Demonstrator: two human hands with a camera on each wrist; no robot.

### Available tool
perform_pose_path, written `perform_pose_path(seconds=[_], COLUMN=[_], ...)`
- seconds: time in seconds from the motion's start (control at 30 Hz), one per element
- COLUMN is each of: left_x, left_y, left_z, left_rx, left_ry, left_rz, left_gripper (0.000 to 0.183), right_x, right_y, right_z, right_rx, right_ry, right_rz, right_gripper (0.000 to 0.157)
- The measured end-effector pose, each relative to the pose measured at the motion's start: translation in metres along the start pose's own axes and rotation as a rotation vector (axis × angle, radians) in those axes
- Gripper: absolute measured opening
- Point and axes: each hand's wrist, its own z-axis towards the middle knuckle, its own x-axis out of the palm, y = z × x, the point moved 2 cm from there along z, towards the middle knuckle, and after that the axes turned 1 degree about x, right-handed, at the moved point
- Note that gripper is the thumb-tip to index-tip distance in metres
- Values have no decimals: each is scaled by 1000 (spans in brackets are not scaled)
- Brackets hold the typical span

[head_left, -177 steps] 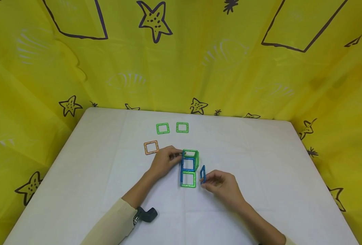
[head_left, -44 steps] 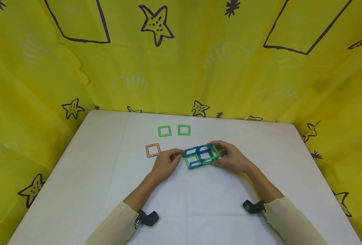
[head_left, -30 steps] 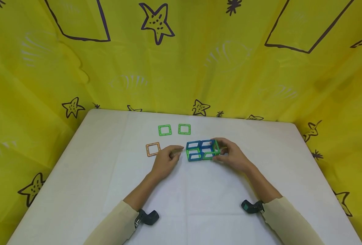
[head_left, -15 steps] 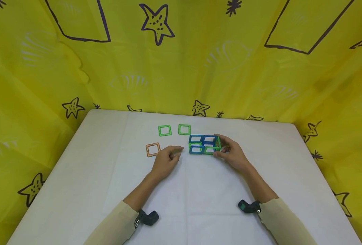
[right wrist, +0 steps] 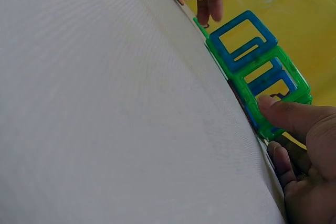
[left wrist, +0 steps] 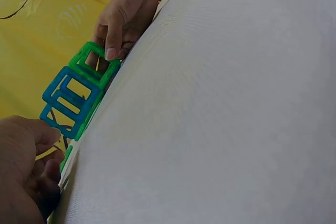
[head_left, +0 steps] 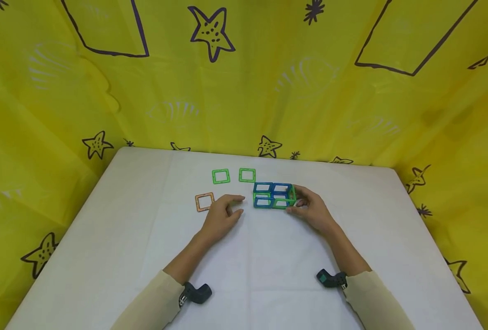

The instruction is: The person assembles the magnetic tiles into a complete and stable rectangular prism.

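An open-topped box of blue and green square magnetic tiles (head_left: pixel 263 203) stands on the table, its left end without a wall. At its right end my right hand (head_left: pixel 313 213) holds the green tiles; the right wrist view shows the thumb (right wrist: pixel 294 116) pressed on the green front tile, with some fingers hidden behind. My left hand (head_left: pixel 221 215) is a little left of the box with nothing in it, thumb and forefinger apart. An orange square tile (head_left: pixel 200 210) lies flat by that hand, partly covered by it.
Two green square tiles, one on the left (head_left: pixel 221 183) and one on the right (head_left: pixel 247 181), lie flat behind the left hand. The white-covered table (head_left: pixel 351 183) ends at a yellow patterned curtain (head_left: pixel 244 91). Each wrist wears a dark camera.
Since several seconds ago a blue tile has joined the box. My right hand has turned the box lengthwise and shifted it back; the left hand has let go of it.
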Motion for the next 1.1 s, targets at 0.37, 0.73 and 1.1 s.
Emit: perform_pose_path(seconds=[0.37,0.73,1.1], left_x=[-43,-81,-89], left_y=[-1,15,23], left_z=[13,14,11], left_rx=[-44,-202,-223], left_ry=[-51,109,162], left_rz=[194,407,297], left_gripper=[47,73,67], right_x=[0,-2,-1], right_y=[2,3,2], right_z=[0,0,-1], right_rx=[8,23,41], right_ry=[-11,-11,-3], right_rz=[20,21,26], right_gripper=[71,71,72])
